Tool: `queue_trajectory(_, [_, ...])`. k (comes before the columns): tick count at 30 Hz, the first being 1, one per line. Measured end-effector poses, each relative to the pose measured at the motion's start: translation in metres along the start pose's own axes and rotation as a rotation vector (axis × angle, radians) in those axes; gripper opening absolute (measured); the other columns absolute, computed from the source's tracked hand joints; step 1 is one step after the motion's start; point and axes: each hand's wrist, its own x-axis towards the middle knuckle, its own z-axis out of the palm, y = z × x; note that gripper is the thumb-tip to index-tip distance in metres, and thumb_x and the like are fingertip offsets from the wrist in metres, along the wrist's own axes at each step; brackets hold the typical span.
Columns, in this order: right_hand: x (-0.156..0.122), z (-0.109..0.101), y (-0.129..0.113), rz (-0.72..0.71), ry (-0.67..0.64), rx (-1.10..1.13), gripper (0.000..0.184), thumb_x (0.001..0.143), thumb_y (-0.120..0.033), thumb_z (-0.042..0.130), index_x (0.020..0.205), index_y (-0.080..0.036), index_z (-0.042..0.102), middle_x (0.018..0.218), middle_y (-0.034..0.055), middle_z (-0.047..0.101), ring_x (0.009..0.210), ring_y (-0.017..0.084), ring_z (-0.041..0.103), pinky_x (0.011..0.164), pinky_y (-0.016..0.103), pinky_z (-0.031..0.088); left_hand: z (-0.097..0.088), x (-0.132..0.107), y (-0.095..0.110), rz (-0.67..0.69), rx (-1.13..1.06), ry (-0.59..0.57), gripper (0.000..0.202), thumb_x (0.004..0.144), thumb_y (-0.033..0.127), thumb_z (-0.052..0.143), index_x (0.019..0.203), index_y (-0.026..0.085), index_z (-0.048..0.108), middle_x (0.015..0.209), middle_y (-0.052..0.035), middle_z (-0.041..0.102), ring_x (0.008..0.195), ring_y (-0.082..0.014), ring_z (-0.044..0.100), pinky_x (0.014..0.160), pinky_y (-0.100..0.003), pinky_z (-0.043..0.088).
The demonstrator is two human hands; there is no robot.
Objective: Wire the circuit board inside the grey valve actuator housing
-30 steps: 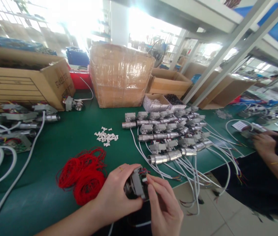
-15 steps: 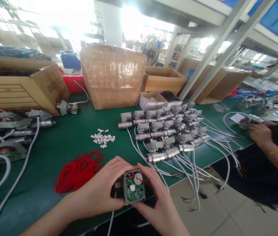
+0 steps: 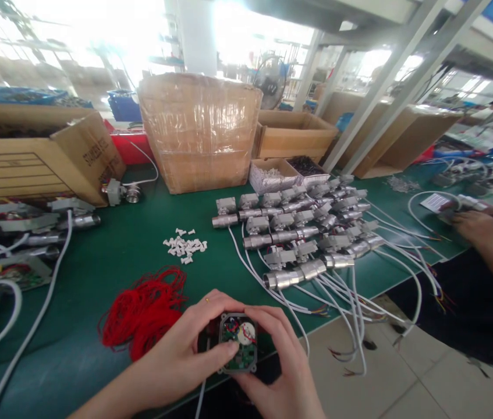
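Both of my hands hold a small open actuator housing [image 3: 238, 343] at the near edge of the green table [image 3: 110, 262]. Inside it I see a green circuit board, a white round part and red wires. My left hand [image 3: 185, 349] wraps the housing's left side, thumb pressed on its front rim, a ring on one finger. My right hand [image 3: 279, 361] cups the right side and underside. A white cable [image 3: 200, 398] hangs from below the housing.
Red wire bundles [image 3: 145, 311] lie just left of my hands. Small white plastic pieces [image 3: 184, 245] sit mid-table. Rows of metal valves with grey actuators and white cables [image 3: 298, 233] fill the right. Cardboard boxes [image 3: 200, 131] stand behind. Another person's hand [image 3: 475, 224] works at far right.
The housing was turned from side-on until its open face with the circuit board looks up at me. My left thumb has come onto its front rim.
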Motion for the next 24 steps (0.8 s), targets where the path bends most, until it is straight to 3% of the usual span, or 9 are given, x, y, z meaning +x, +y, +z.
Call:
queue_trajectory(8, [0.003,0.000,-0.002,0.020,-0.005,-0.021,0.068,0.070,-0.003,0.082,0.129,-0.032,0.061,0.113,0.0009,0.066,0.103,0.017,0.069,0.092,0.020,0.058,-0.009,0.000,-0.008,0.001,-0.036,-0.083,0.037,0.087,0.023,0.063,0.123,0.030,0.065,0.114,-0.0008,0.066,0.109,-0.0212,0.064,0.096,-0.034,0.052])
queue_trajectory(11, [0.000,-0.003,0.003,0.061,-0.036,-0.032,0.073,0.067,0.002,0.076,0.130,-0.031,0.062,0.116,0.0021,0.067,0.105,0.019,0.069,0.094,0.023,0.058,-0.006,-0.003,-0.014,0.038,0.005,-0.077,0.072,0.071,0.020,0.087,0.135,0.031,0.055,0.126,-0.0019,0.061,0.118,-0.0238,0.060,0.103,-0.035,0.050])
queue_trajectory(13, [-0.001,-0.010,0.008,0.093,-0.091,-0.026,0.073,0.069,0.001,0.072,0.133,-0.031,0.061,0.122,0.0038,0.067,0.111,0.021,0.068,0.096,0.026,0.059,0.001,-0.004,-0.018,0.086,0.078,-0.020,0.084,0.065,0.010,0.088,0.138,0.031,0.051,0.129,-0.0029,0.060,0.119,-0.0242,0.058,0.105,-0.036,0.049])
queue_trajectory(16, [0.003,-0.030,0.018,0.071,-0.172,0.000,0.066,0.078,-0.005,0.065,0.138,-0.032,0.060,0.126,0.0047,0.068,0.110,0.021,0.070,0.094,0.028,0.061,0.012,-0.005,-0.021,0.188,0.191,0.080,0.065,0.070,0.002,0.074,0.128,0.025,0.055,0.119,-0.0037,0.064,0.110,-0.0230,0.059,0.100,-0.036,0.051])
queue_trajectory(18, [0.014,-0.044,0.023,0.045,-0.187,-0.018,0.052,0.087,-0.010,0.061,0.134,-0.031,0.063,0.121,0.0045,0.072,0.102,0.019,0.074,0.086,0.024,0.063,0.016,-0.005,-0.022,0.218,0.222,0.095,0.056,0.067,0.008,0.075,0.120,0.021,0.058,0.110,-0.0049,0.066,0.102,-0.0241,0.060,0.094,-0.036,0.052])
queue_trajectory(21, [0.043,-0.052,0.023,0.053,-0.160,-0.093,0.032,0.095,-0.018,0.060,0.123,-0.030,0.070,0.111,0.0035,0.075,0.095,0.017,0.075,0.083,0.021,0.063,0.018,-0.003,-0.022,0.228,0.214,-0.007,0.054,0.066,0.028,0.083,0.114,0.017,0.061,0.107,-0.0077,0.069,0.099,-0.0267,0.063,0.094,-0.038,0.053])
queue_trajectory(24, [0.078,-0.034,0.016,0.000,-0.253,-0.103,0.022,0.094,-0.021,0.062,0.109,-0.027,0.075,0.101,0.0033,0.075,0.088,0.017,0.073,0.078,0.023,0.062,0.018,-0.001,-0.024,0.208,0.189,-0.166,0.047,0.075,0.039,0.079,0.114,0.019,0.062,0.115,-0.0086,0.070,0.109,-0.0288,0.065,0.105,-0.041,0.048])
